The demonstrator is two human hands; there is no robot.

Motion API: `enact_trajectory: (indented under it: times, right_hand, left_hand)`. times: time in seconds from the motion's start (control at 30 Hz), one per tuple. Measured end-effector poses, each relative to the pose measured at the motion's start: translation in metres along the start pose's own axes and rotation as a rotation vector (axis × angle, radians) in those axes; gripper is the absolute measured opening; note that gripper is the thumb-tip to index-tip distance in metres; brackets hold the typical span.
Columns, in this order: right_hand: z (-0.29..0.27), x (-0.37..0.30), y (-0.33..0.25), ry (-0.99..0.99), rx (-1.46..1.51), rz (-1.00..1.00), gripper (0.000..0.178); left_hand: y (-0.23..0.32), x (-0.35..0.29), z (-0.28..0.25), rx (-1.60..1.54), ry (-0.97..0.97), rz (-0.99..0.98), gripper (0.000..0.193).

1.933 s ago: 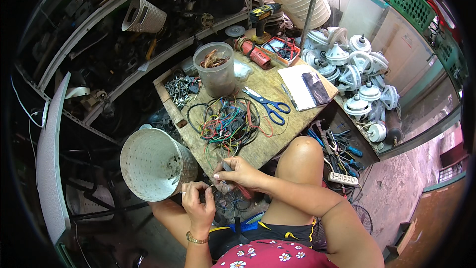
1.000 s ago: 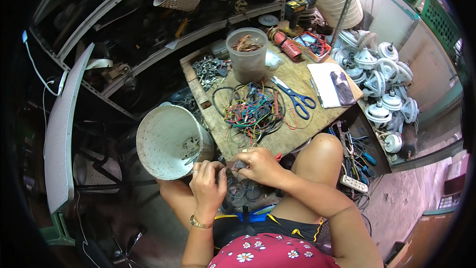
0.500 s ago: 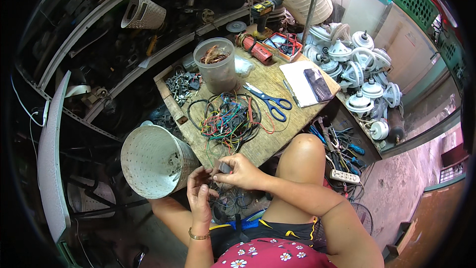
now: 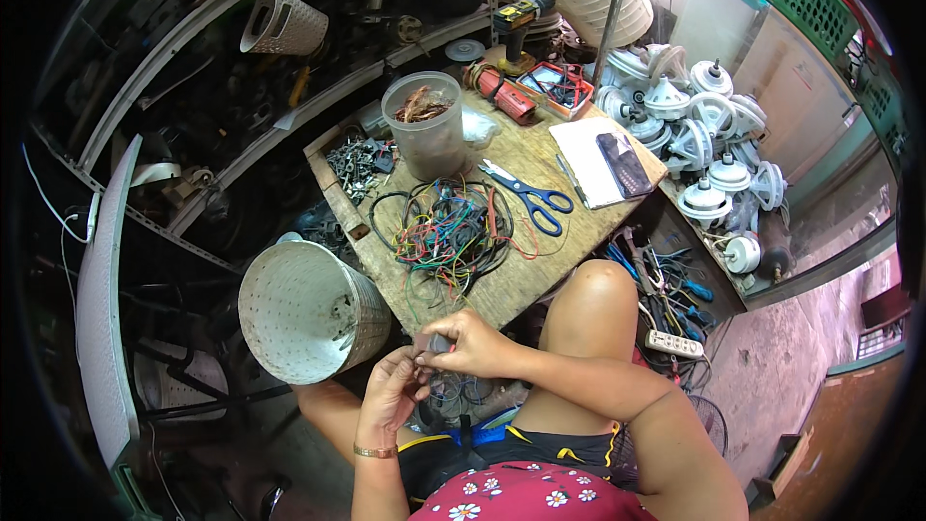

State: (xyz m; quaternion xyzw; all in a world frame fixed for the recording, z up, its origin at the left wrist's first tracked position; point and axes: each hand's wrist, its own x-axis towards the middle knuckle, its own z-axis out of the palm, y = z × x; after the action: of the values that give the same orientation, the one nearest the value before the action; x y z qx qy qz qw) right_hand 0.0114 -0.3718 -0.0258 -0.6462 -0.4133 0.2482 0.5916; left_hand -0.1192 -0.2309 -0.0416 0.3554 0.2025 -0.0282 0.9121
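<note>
My right hand [image 4: 471,343] is closed round a small grey tool [image 4: 440,342] with a bit of red by the fingers; its kind is hard to make out. Right against it, my left hand [image 4: 388,388] has its thumb and fingers pinched together, and whatever is between them is too small to name. Both hands are above my lap, at the near edge of the wooden table [image 4: 526,265]. Just beyond them on that table lies a tangle of coloured wires [image 4: 449,232]. Blue-handled scissors [image 4: 531,198] rest to its right.
A perforated white bin [image 4: 299,314] leans at my left. A tub of copper scrap [image 4: 424,135], a red power tool [image 4: 503,96] and a phone [image 4: 624,166] on papers are further back. Pliers [image 4: 666,280] and a power strip [image 4: 673,343] lie right; white motor parts [image 4: 714,135] are piled beyond.
My left hand has come right and up to meet the right hand, its fingers closing from a looser spread into a pinch. The right hand keeps its grey tool.
</note>
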Motion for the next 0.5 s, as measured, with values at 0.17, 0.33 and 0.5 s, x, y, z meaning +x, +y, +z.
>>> enact_trajectory:
  times: [0.17, 0.33, 0.5]
  right_hand:
    - [0.001, 0.003, 0.008, 0.012, -0.006, -0.132, 0.017]
    - [0.006, 0.003, 0.013, 0.001, 0.178, -0.047, 0.017]
    - [0.001, 0.001, 0.006, 0.041, 0.213, 0.279, 0.009]
  left_hand:
    - [-0.001, -0.002, -0.008, 0.118, -0.057, -0.035, 0.024]
    - [-0.005, 0.003, -0.004, -0.024, -0.005, 0.01, 0.009]
    - [0.007, 0.011, 0.028, 1.087, 0.228, 0.773, 0.009]
